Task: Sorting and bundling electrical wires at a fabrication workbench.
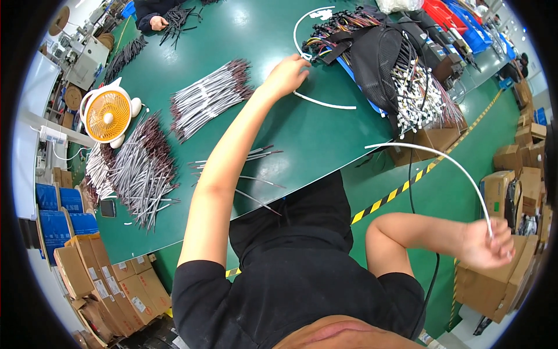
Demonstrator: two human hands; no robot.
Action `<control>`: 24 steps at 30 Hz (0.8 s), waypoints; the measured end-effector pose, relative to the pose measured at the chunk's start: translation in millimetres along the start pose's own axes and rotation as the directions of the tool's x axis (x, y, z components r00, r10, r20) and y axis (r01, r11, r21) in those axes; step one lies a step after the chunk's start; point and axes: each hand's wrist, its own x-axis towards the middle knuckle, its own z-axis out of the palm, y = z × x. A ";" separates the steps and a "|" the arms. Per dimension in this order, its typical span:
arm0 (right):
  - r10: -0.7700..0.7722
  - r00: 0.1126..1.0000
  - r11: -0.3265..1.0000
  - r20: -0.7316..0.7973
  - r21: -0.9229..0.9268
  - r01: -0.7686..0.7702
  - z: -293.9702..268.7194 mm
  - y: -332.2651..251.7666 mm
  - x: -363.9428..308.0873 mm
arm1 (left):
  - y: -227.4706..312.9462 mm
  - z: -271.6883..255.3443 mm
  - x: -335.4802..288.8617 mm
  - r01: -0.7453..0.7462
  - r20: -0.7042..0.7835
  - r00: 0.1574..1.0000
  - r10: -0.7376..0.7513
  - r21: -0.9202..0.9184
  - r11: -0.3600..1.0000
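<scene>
My left hand (286, 75) reaches out over the green table, its fingers closed round a thin white tube (325, 104). One stretch of tube runs from the hand toward the table's edge; another bends away to the far side. Out to the right, beyond the table, my right hand (488, 243) is a fist on the end of another white tube (453, 160), which arcs up and back toward the table's edge. Closest to my left hand is a neat bundle of grey sleeved wires (209, 96). Several loose wires (256, 180) lie under my left forearm.
Piles of grey wires (142, 168), an orange-and-white fan (108, 118) and a phone (108, 208) occupy the left side. A black mesh bag (375, 64) and white-connector wires (415, 96) crowd the right corner. Across the table is another person's hand (158, 23). Cardboard boxes (500, 279) stand right.
</scene>
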 end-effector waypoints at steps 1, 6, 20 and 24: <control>-0.067 0.997 0.997 -0.032 -0.044 0.066 15.7 -5.6 -5.8 | -10.3 3.3 0.3 0.018 -0.117 0.993 -0.010 0.074 0.997; -0.521 0.853 0.791 0.031 -0.359 0.496 35.9 -41.6 -2.8 | -24.0 21.9 23.4 0.227 -0.219 0.959 -0.180 0.216 0.949; 0.783 0.036 0.621 0.621 -0.783 0.010 67.2 172.0 -223.7 | -120.5 1.9 -7.8 0.338 -0.377 0.836 -0.399 -0.219 0.915; 0.823 0.107 0.472 0.558 -0.776 0.419 38.0 209.3 -291.1 | -102.5 1.1 -9.1 0.263 -0.380 0.876 -0.297 -0.140 0.955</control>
